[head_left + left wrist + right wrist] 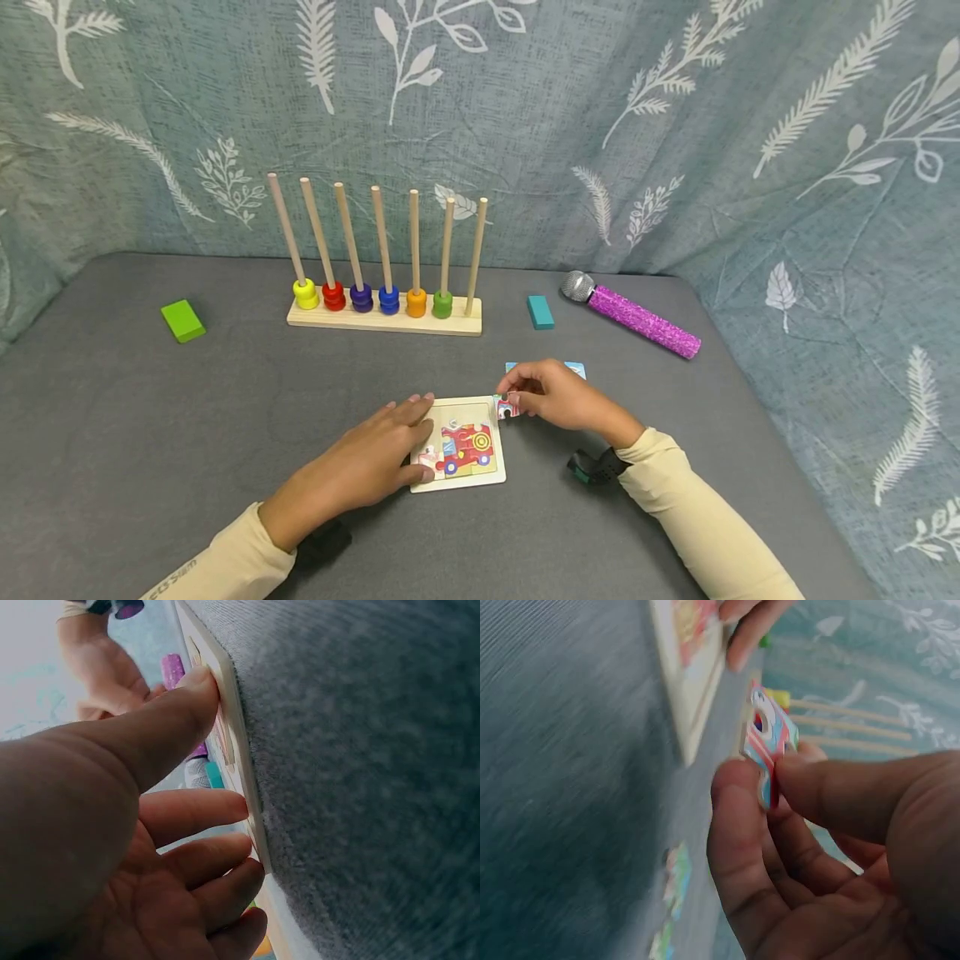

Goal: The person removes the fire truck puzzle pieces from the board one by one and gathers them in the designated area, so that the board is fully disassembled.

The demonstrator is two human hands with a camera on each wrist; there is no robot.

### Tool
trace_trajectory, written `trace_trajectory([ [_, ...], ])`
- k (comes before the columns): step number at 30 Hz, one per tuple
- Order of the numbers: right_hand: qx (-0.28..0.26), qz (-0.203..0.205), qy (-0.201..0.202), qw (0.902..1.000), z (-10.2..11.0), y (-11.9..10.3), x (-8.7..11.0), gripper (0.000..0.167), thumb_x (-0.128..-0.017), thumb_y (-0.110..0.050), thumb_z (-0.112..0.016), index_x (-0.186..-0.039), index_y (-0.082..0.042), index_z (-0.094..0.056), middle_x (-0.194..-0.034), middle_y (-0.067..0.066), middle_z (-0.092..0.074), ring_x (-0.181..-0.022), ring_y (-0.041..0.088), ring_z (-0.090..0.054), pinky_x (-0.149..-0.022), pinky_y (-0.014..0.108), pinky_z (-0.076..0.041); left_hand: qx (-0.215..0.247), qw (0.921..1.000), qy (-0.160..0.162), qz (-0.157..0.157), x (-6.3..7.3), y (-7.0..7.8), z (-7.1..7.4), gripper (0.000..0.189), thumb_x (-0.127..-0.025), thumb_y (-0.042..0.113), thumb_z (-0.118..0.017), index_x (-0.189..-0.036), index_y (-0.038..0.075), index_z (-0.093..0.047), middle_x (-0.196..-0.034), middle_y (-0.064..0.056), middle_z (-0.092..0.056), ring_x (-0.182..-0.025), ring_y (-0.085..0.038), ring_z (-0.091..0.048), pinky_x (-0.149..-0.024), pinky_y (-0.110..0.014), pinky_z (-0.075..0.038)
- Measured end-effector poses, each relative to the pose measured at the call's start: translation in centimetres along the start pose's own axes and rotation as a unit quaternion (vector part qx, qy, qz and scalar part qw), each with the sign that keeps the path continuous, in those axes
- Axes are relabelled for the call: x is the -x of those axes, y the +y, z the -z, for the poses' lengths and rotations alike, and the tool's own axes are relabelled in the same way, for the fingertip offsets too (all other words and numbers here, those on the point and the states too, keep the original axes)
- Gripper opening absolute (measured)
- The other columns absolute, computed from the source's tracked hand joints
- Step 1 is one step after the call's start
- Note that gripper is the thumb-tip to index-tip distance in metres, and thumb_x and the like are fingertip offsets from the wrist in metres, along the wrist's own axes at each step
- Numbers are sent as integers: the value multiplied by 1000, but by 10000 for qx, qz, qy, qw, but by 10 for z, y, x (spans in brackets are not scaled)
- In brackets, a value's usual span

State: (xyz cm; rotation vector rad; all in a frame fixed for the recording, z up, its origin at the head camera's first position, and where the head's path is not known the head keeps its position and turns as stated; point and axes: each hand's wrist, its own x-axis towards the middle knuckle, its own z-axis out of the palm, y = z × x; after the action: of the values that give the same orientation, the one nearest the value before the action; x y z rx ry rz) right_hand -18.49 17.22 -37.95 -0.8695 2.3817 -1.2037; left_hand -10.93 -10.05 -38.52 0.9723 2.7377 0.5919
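Fingers of the right hand (558, 394) pinch a puzzle piece (776, 736); the left hand (371, 458) (fingers slightly spread) rests on the puzzle board (465, 482).

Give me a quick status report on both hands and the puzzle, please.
Left hand resting on puzzle board. Right hand pinching loose piece near board's right edge. Board part-filled, upper area bare. No obstacle visible between piece and board.
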Motion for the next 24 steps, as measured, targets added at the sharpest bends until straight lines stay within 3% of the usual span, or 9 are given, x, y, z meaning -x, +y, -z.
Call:
trace_trajectory([
  [4,239,35,-72,9997,3,6,3,14,-93,6,-57,-100,3,-69,-78,1,-63,-63,9,-55,-58,25,-49,109,9999,-78,-20,1,-2,2,55,-87,27,-74,-126,-9,-59,-147,-27,-38,-136,-42,-35,-107,-57,-29],
  [11,519,24,49,9986,3,12,4,14,-92,5,-59,-100,4,-70,-77,1,-63,-60,6,-52,-55,24,-48,247,9992,-217,226,0,-1,1,55,-88,26,-74,-128,-8,-58,-149,-24,-37,-138,-39,-34,-110,-55,-26],
  [18,1363,296,201,9900,2,22,3,15,-88,4,-62,-97,-2,-73,-85,-2,-65,-74,5,-54,-66,24,-48,335,9986,-198,345,-1,-1,-1,56,-87,25,-74,-129,-8,-58,-149,-24,-37,-138,-38,-32,-111,-53,-25],
  [24,1635,299,362,9854,4,22,5,13,-88,2,-66,-97,-4,-73,-86,2,-66,-78,8,-57,-70,27,-49,333,9988,-224,282,-1,-2,-1,55,-88,25,-73,-129,-8,-58,-150,-25,-35,-139,-39,-32,-111,-53,-25],
])
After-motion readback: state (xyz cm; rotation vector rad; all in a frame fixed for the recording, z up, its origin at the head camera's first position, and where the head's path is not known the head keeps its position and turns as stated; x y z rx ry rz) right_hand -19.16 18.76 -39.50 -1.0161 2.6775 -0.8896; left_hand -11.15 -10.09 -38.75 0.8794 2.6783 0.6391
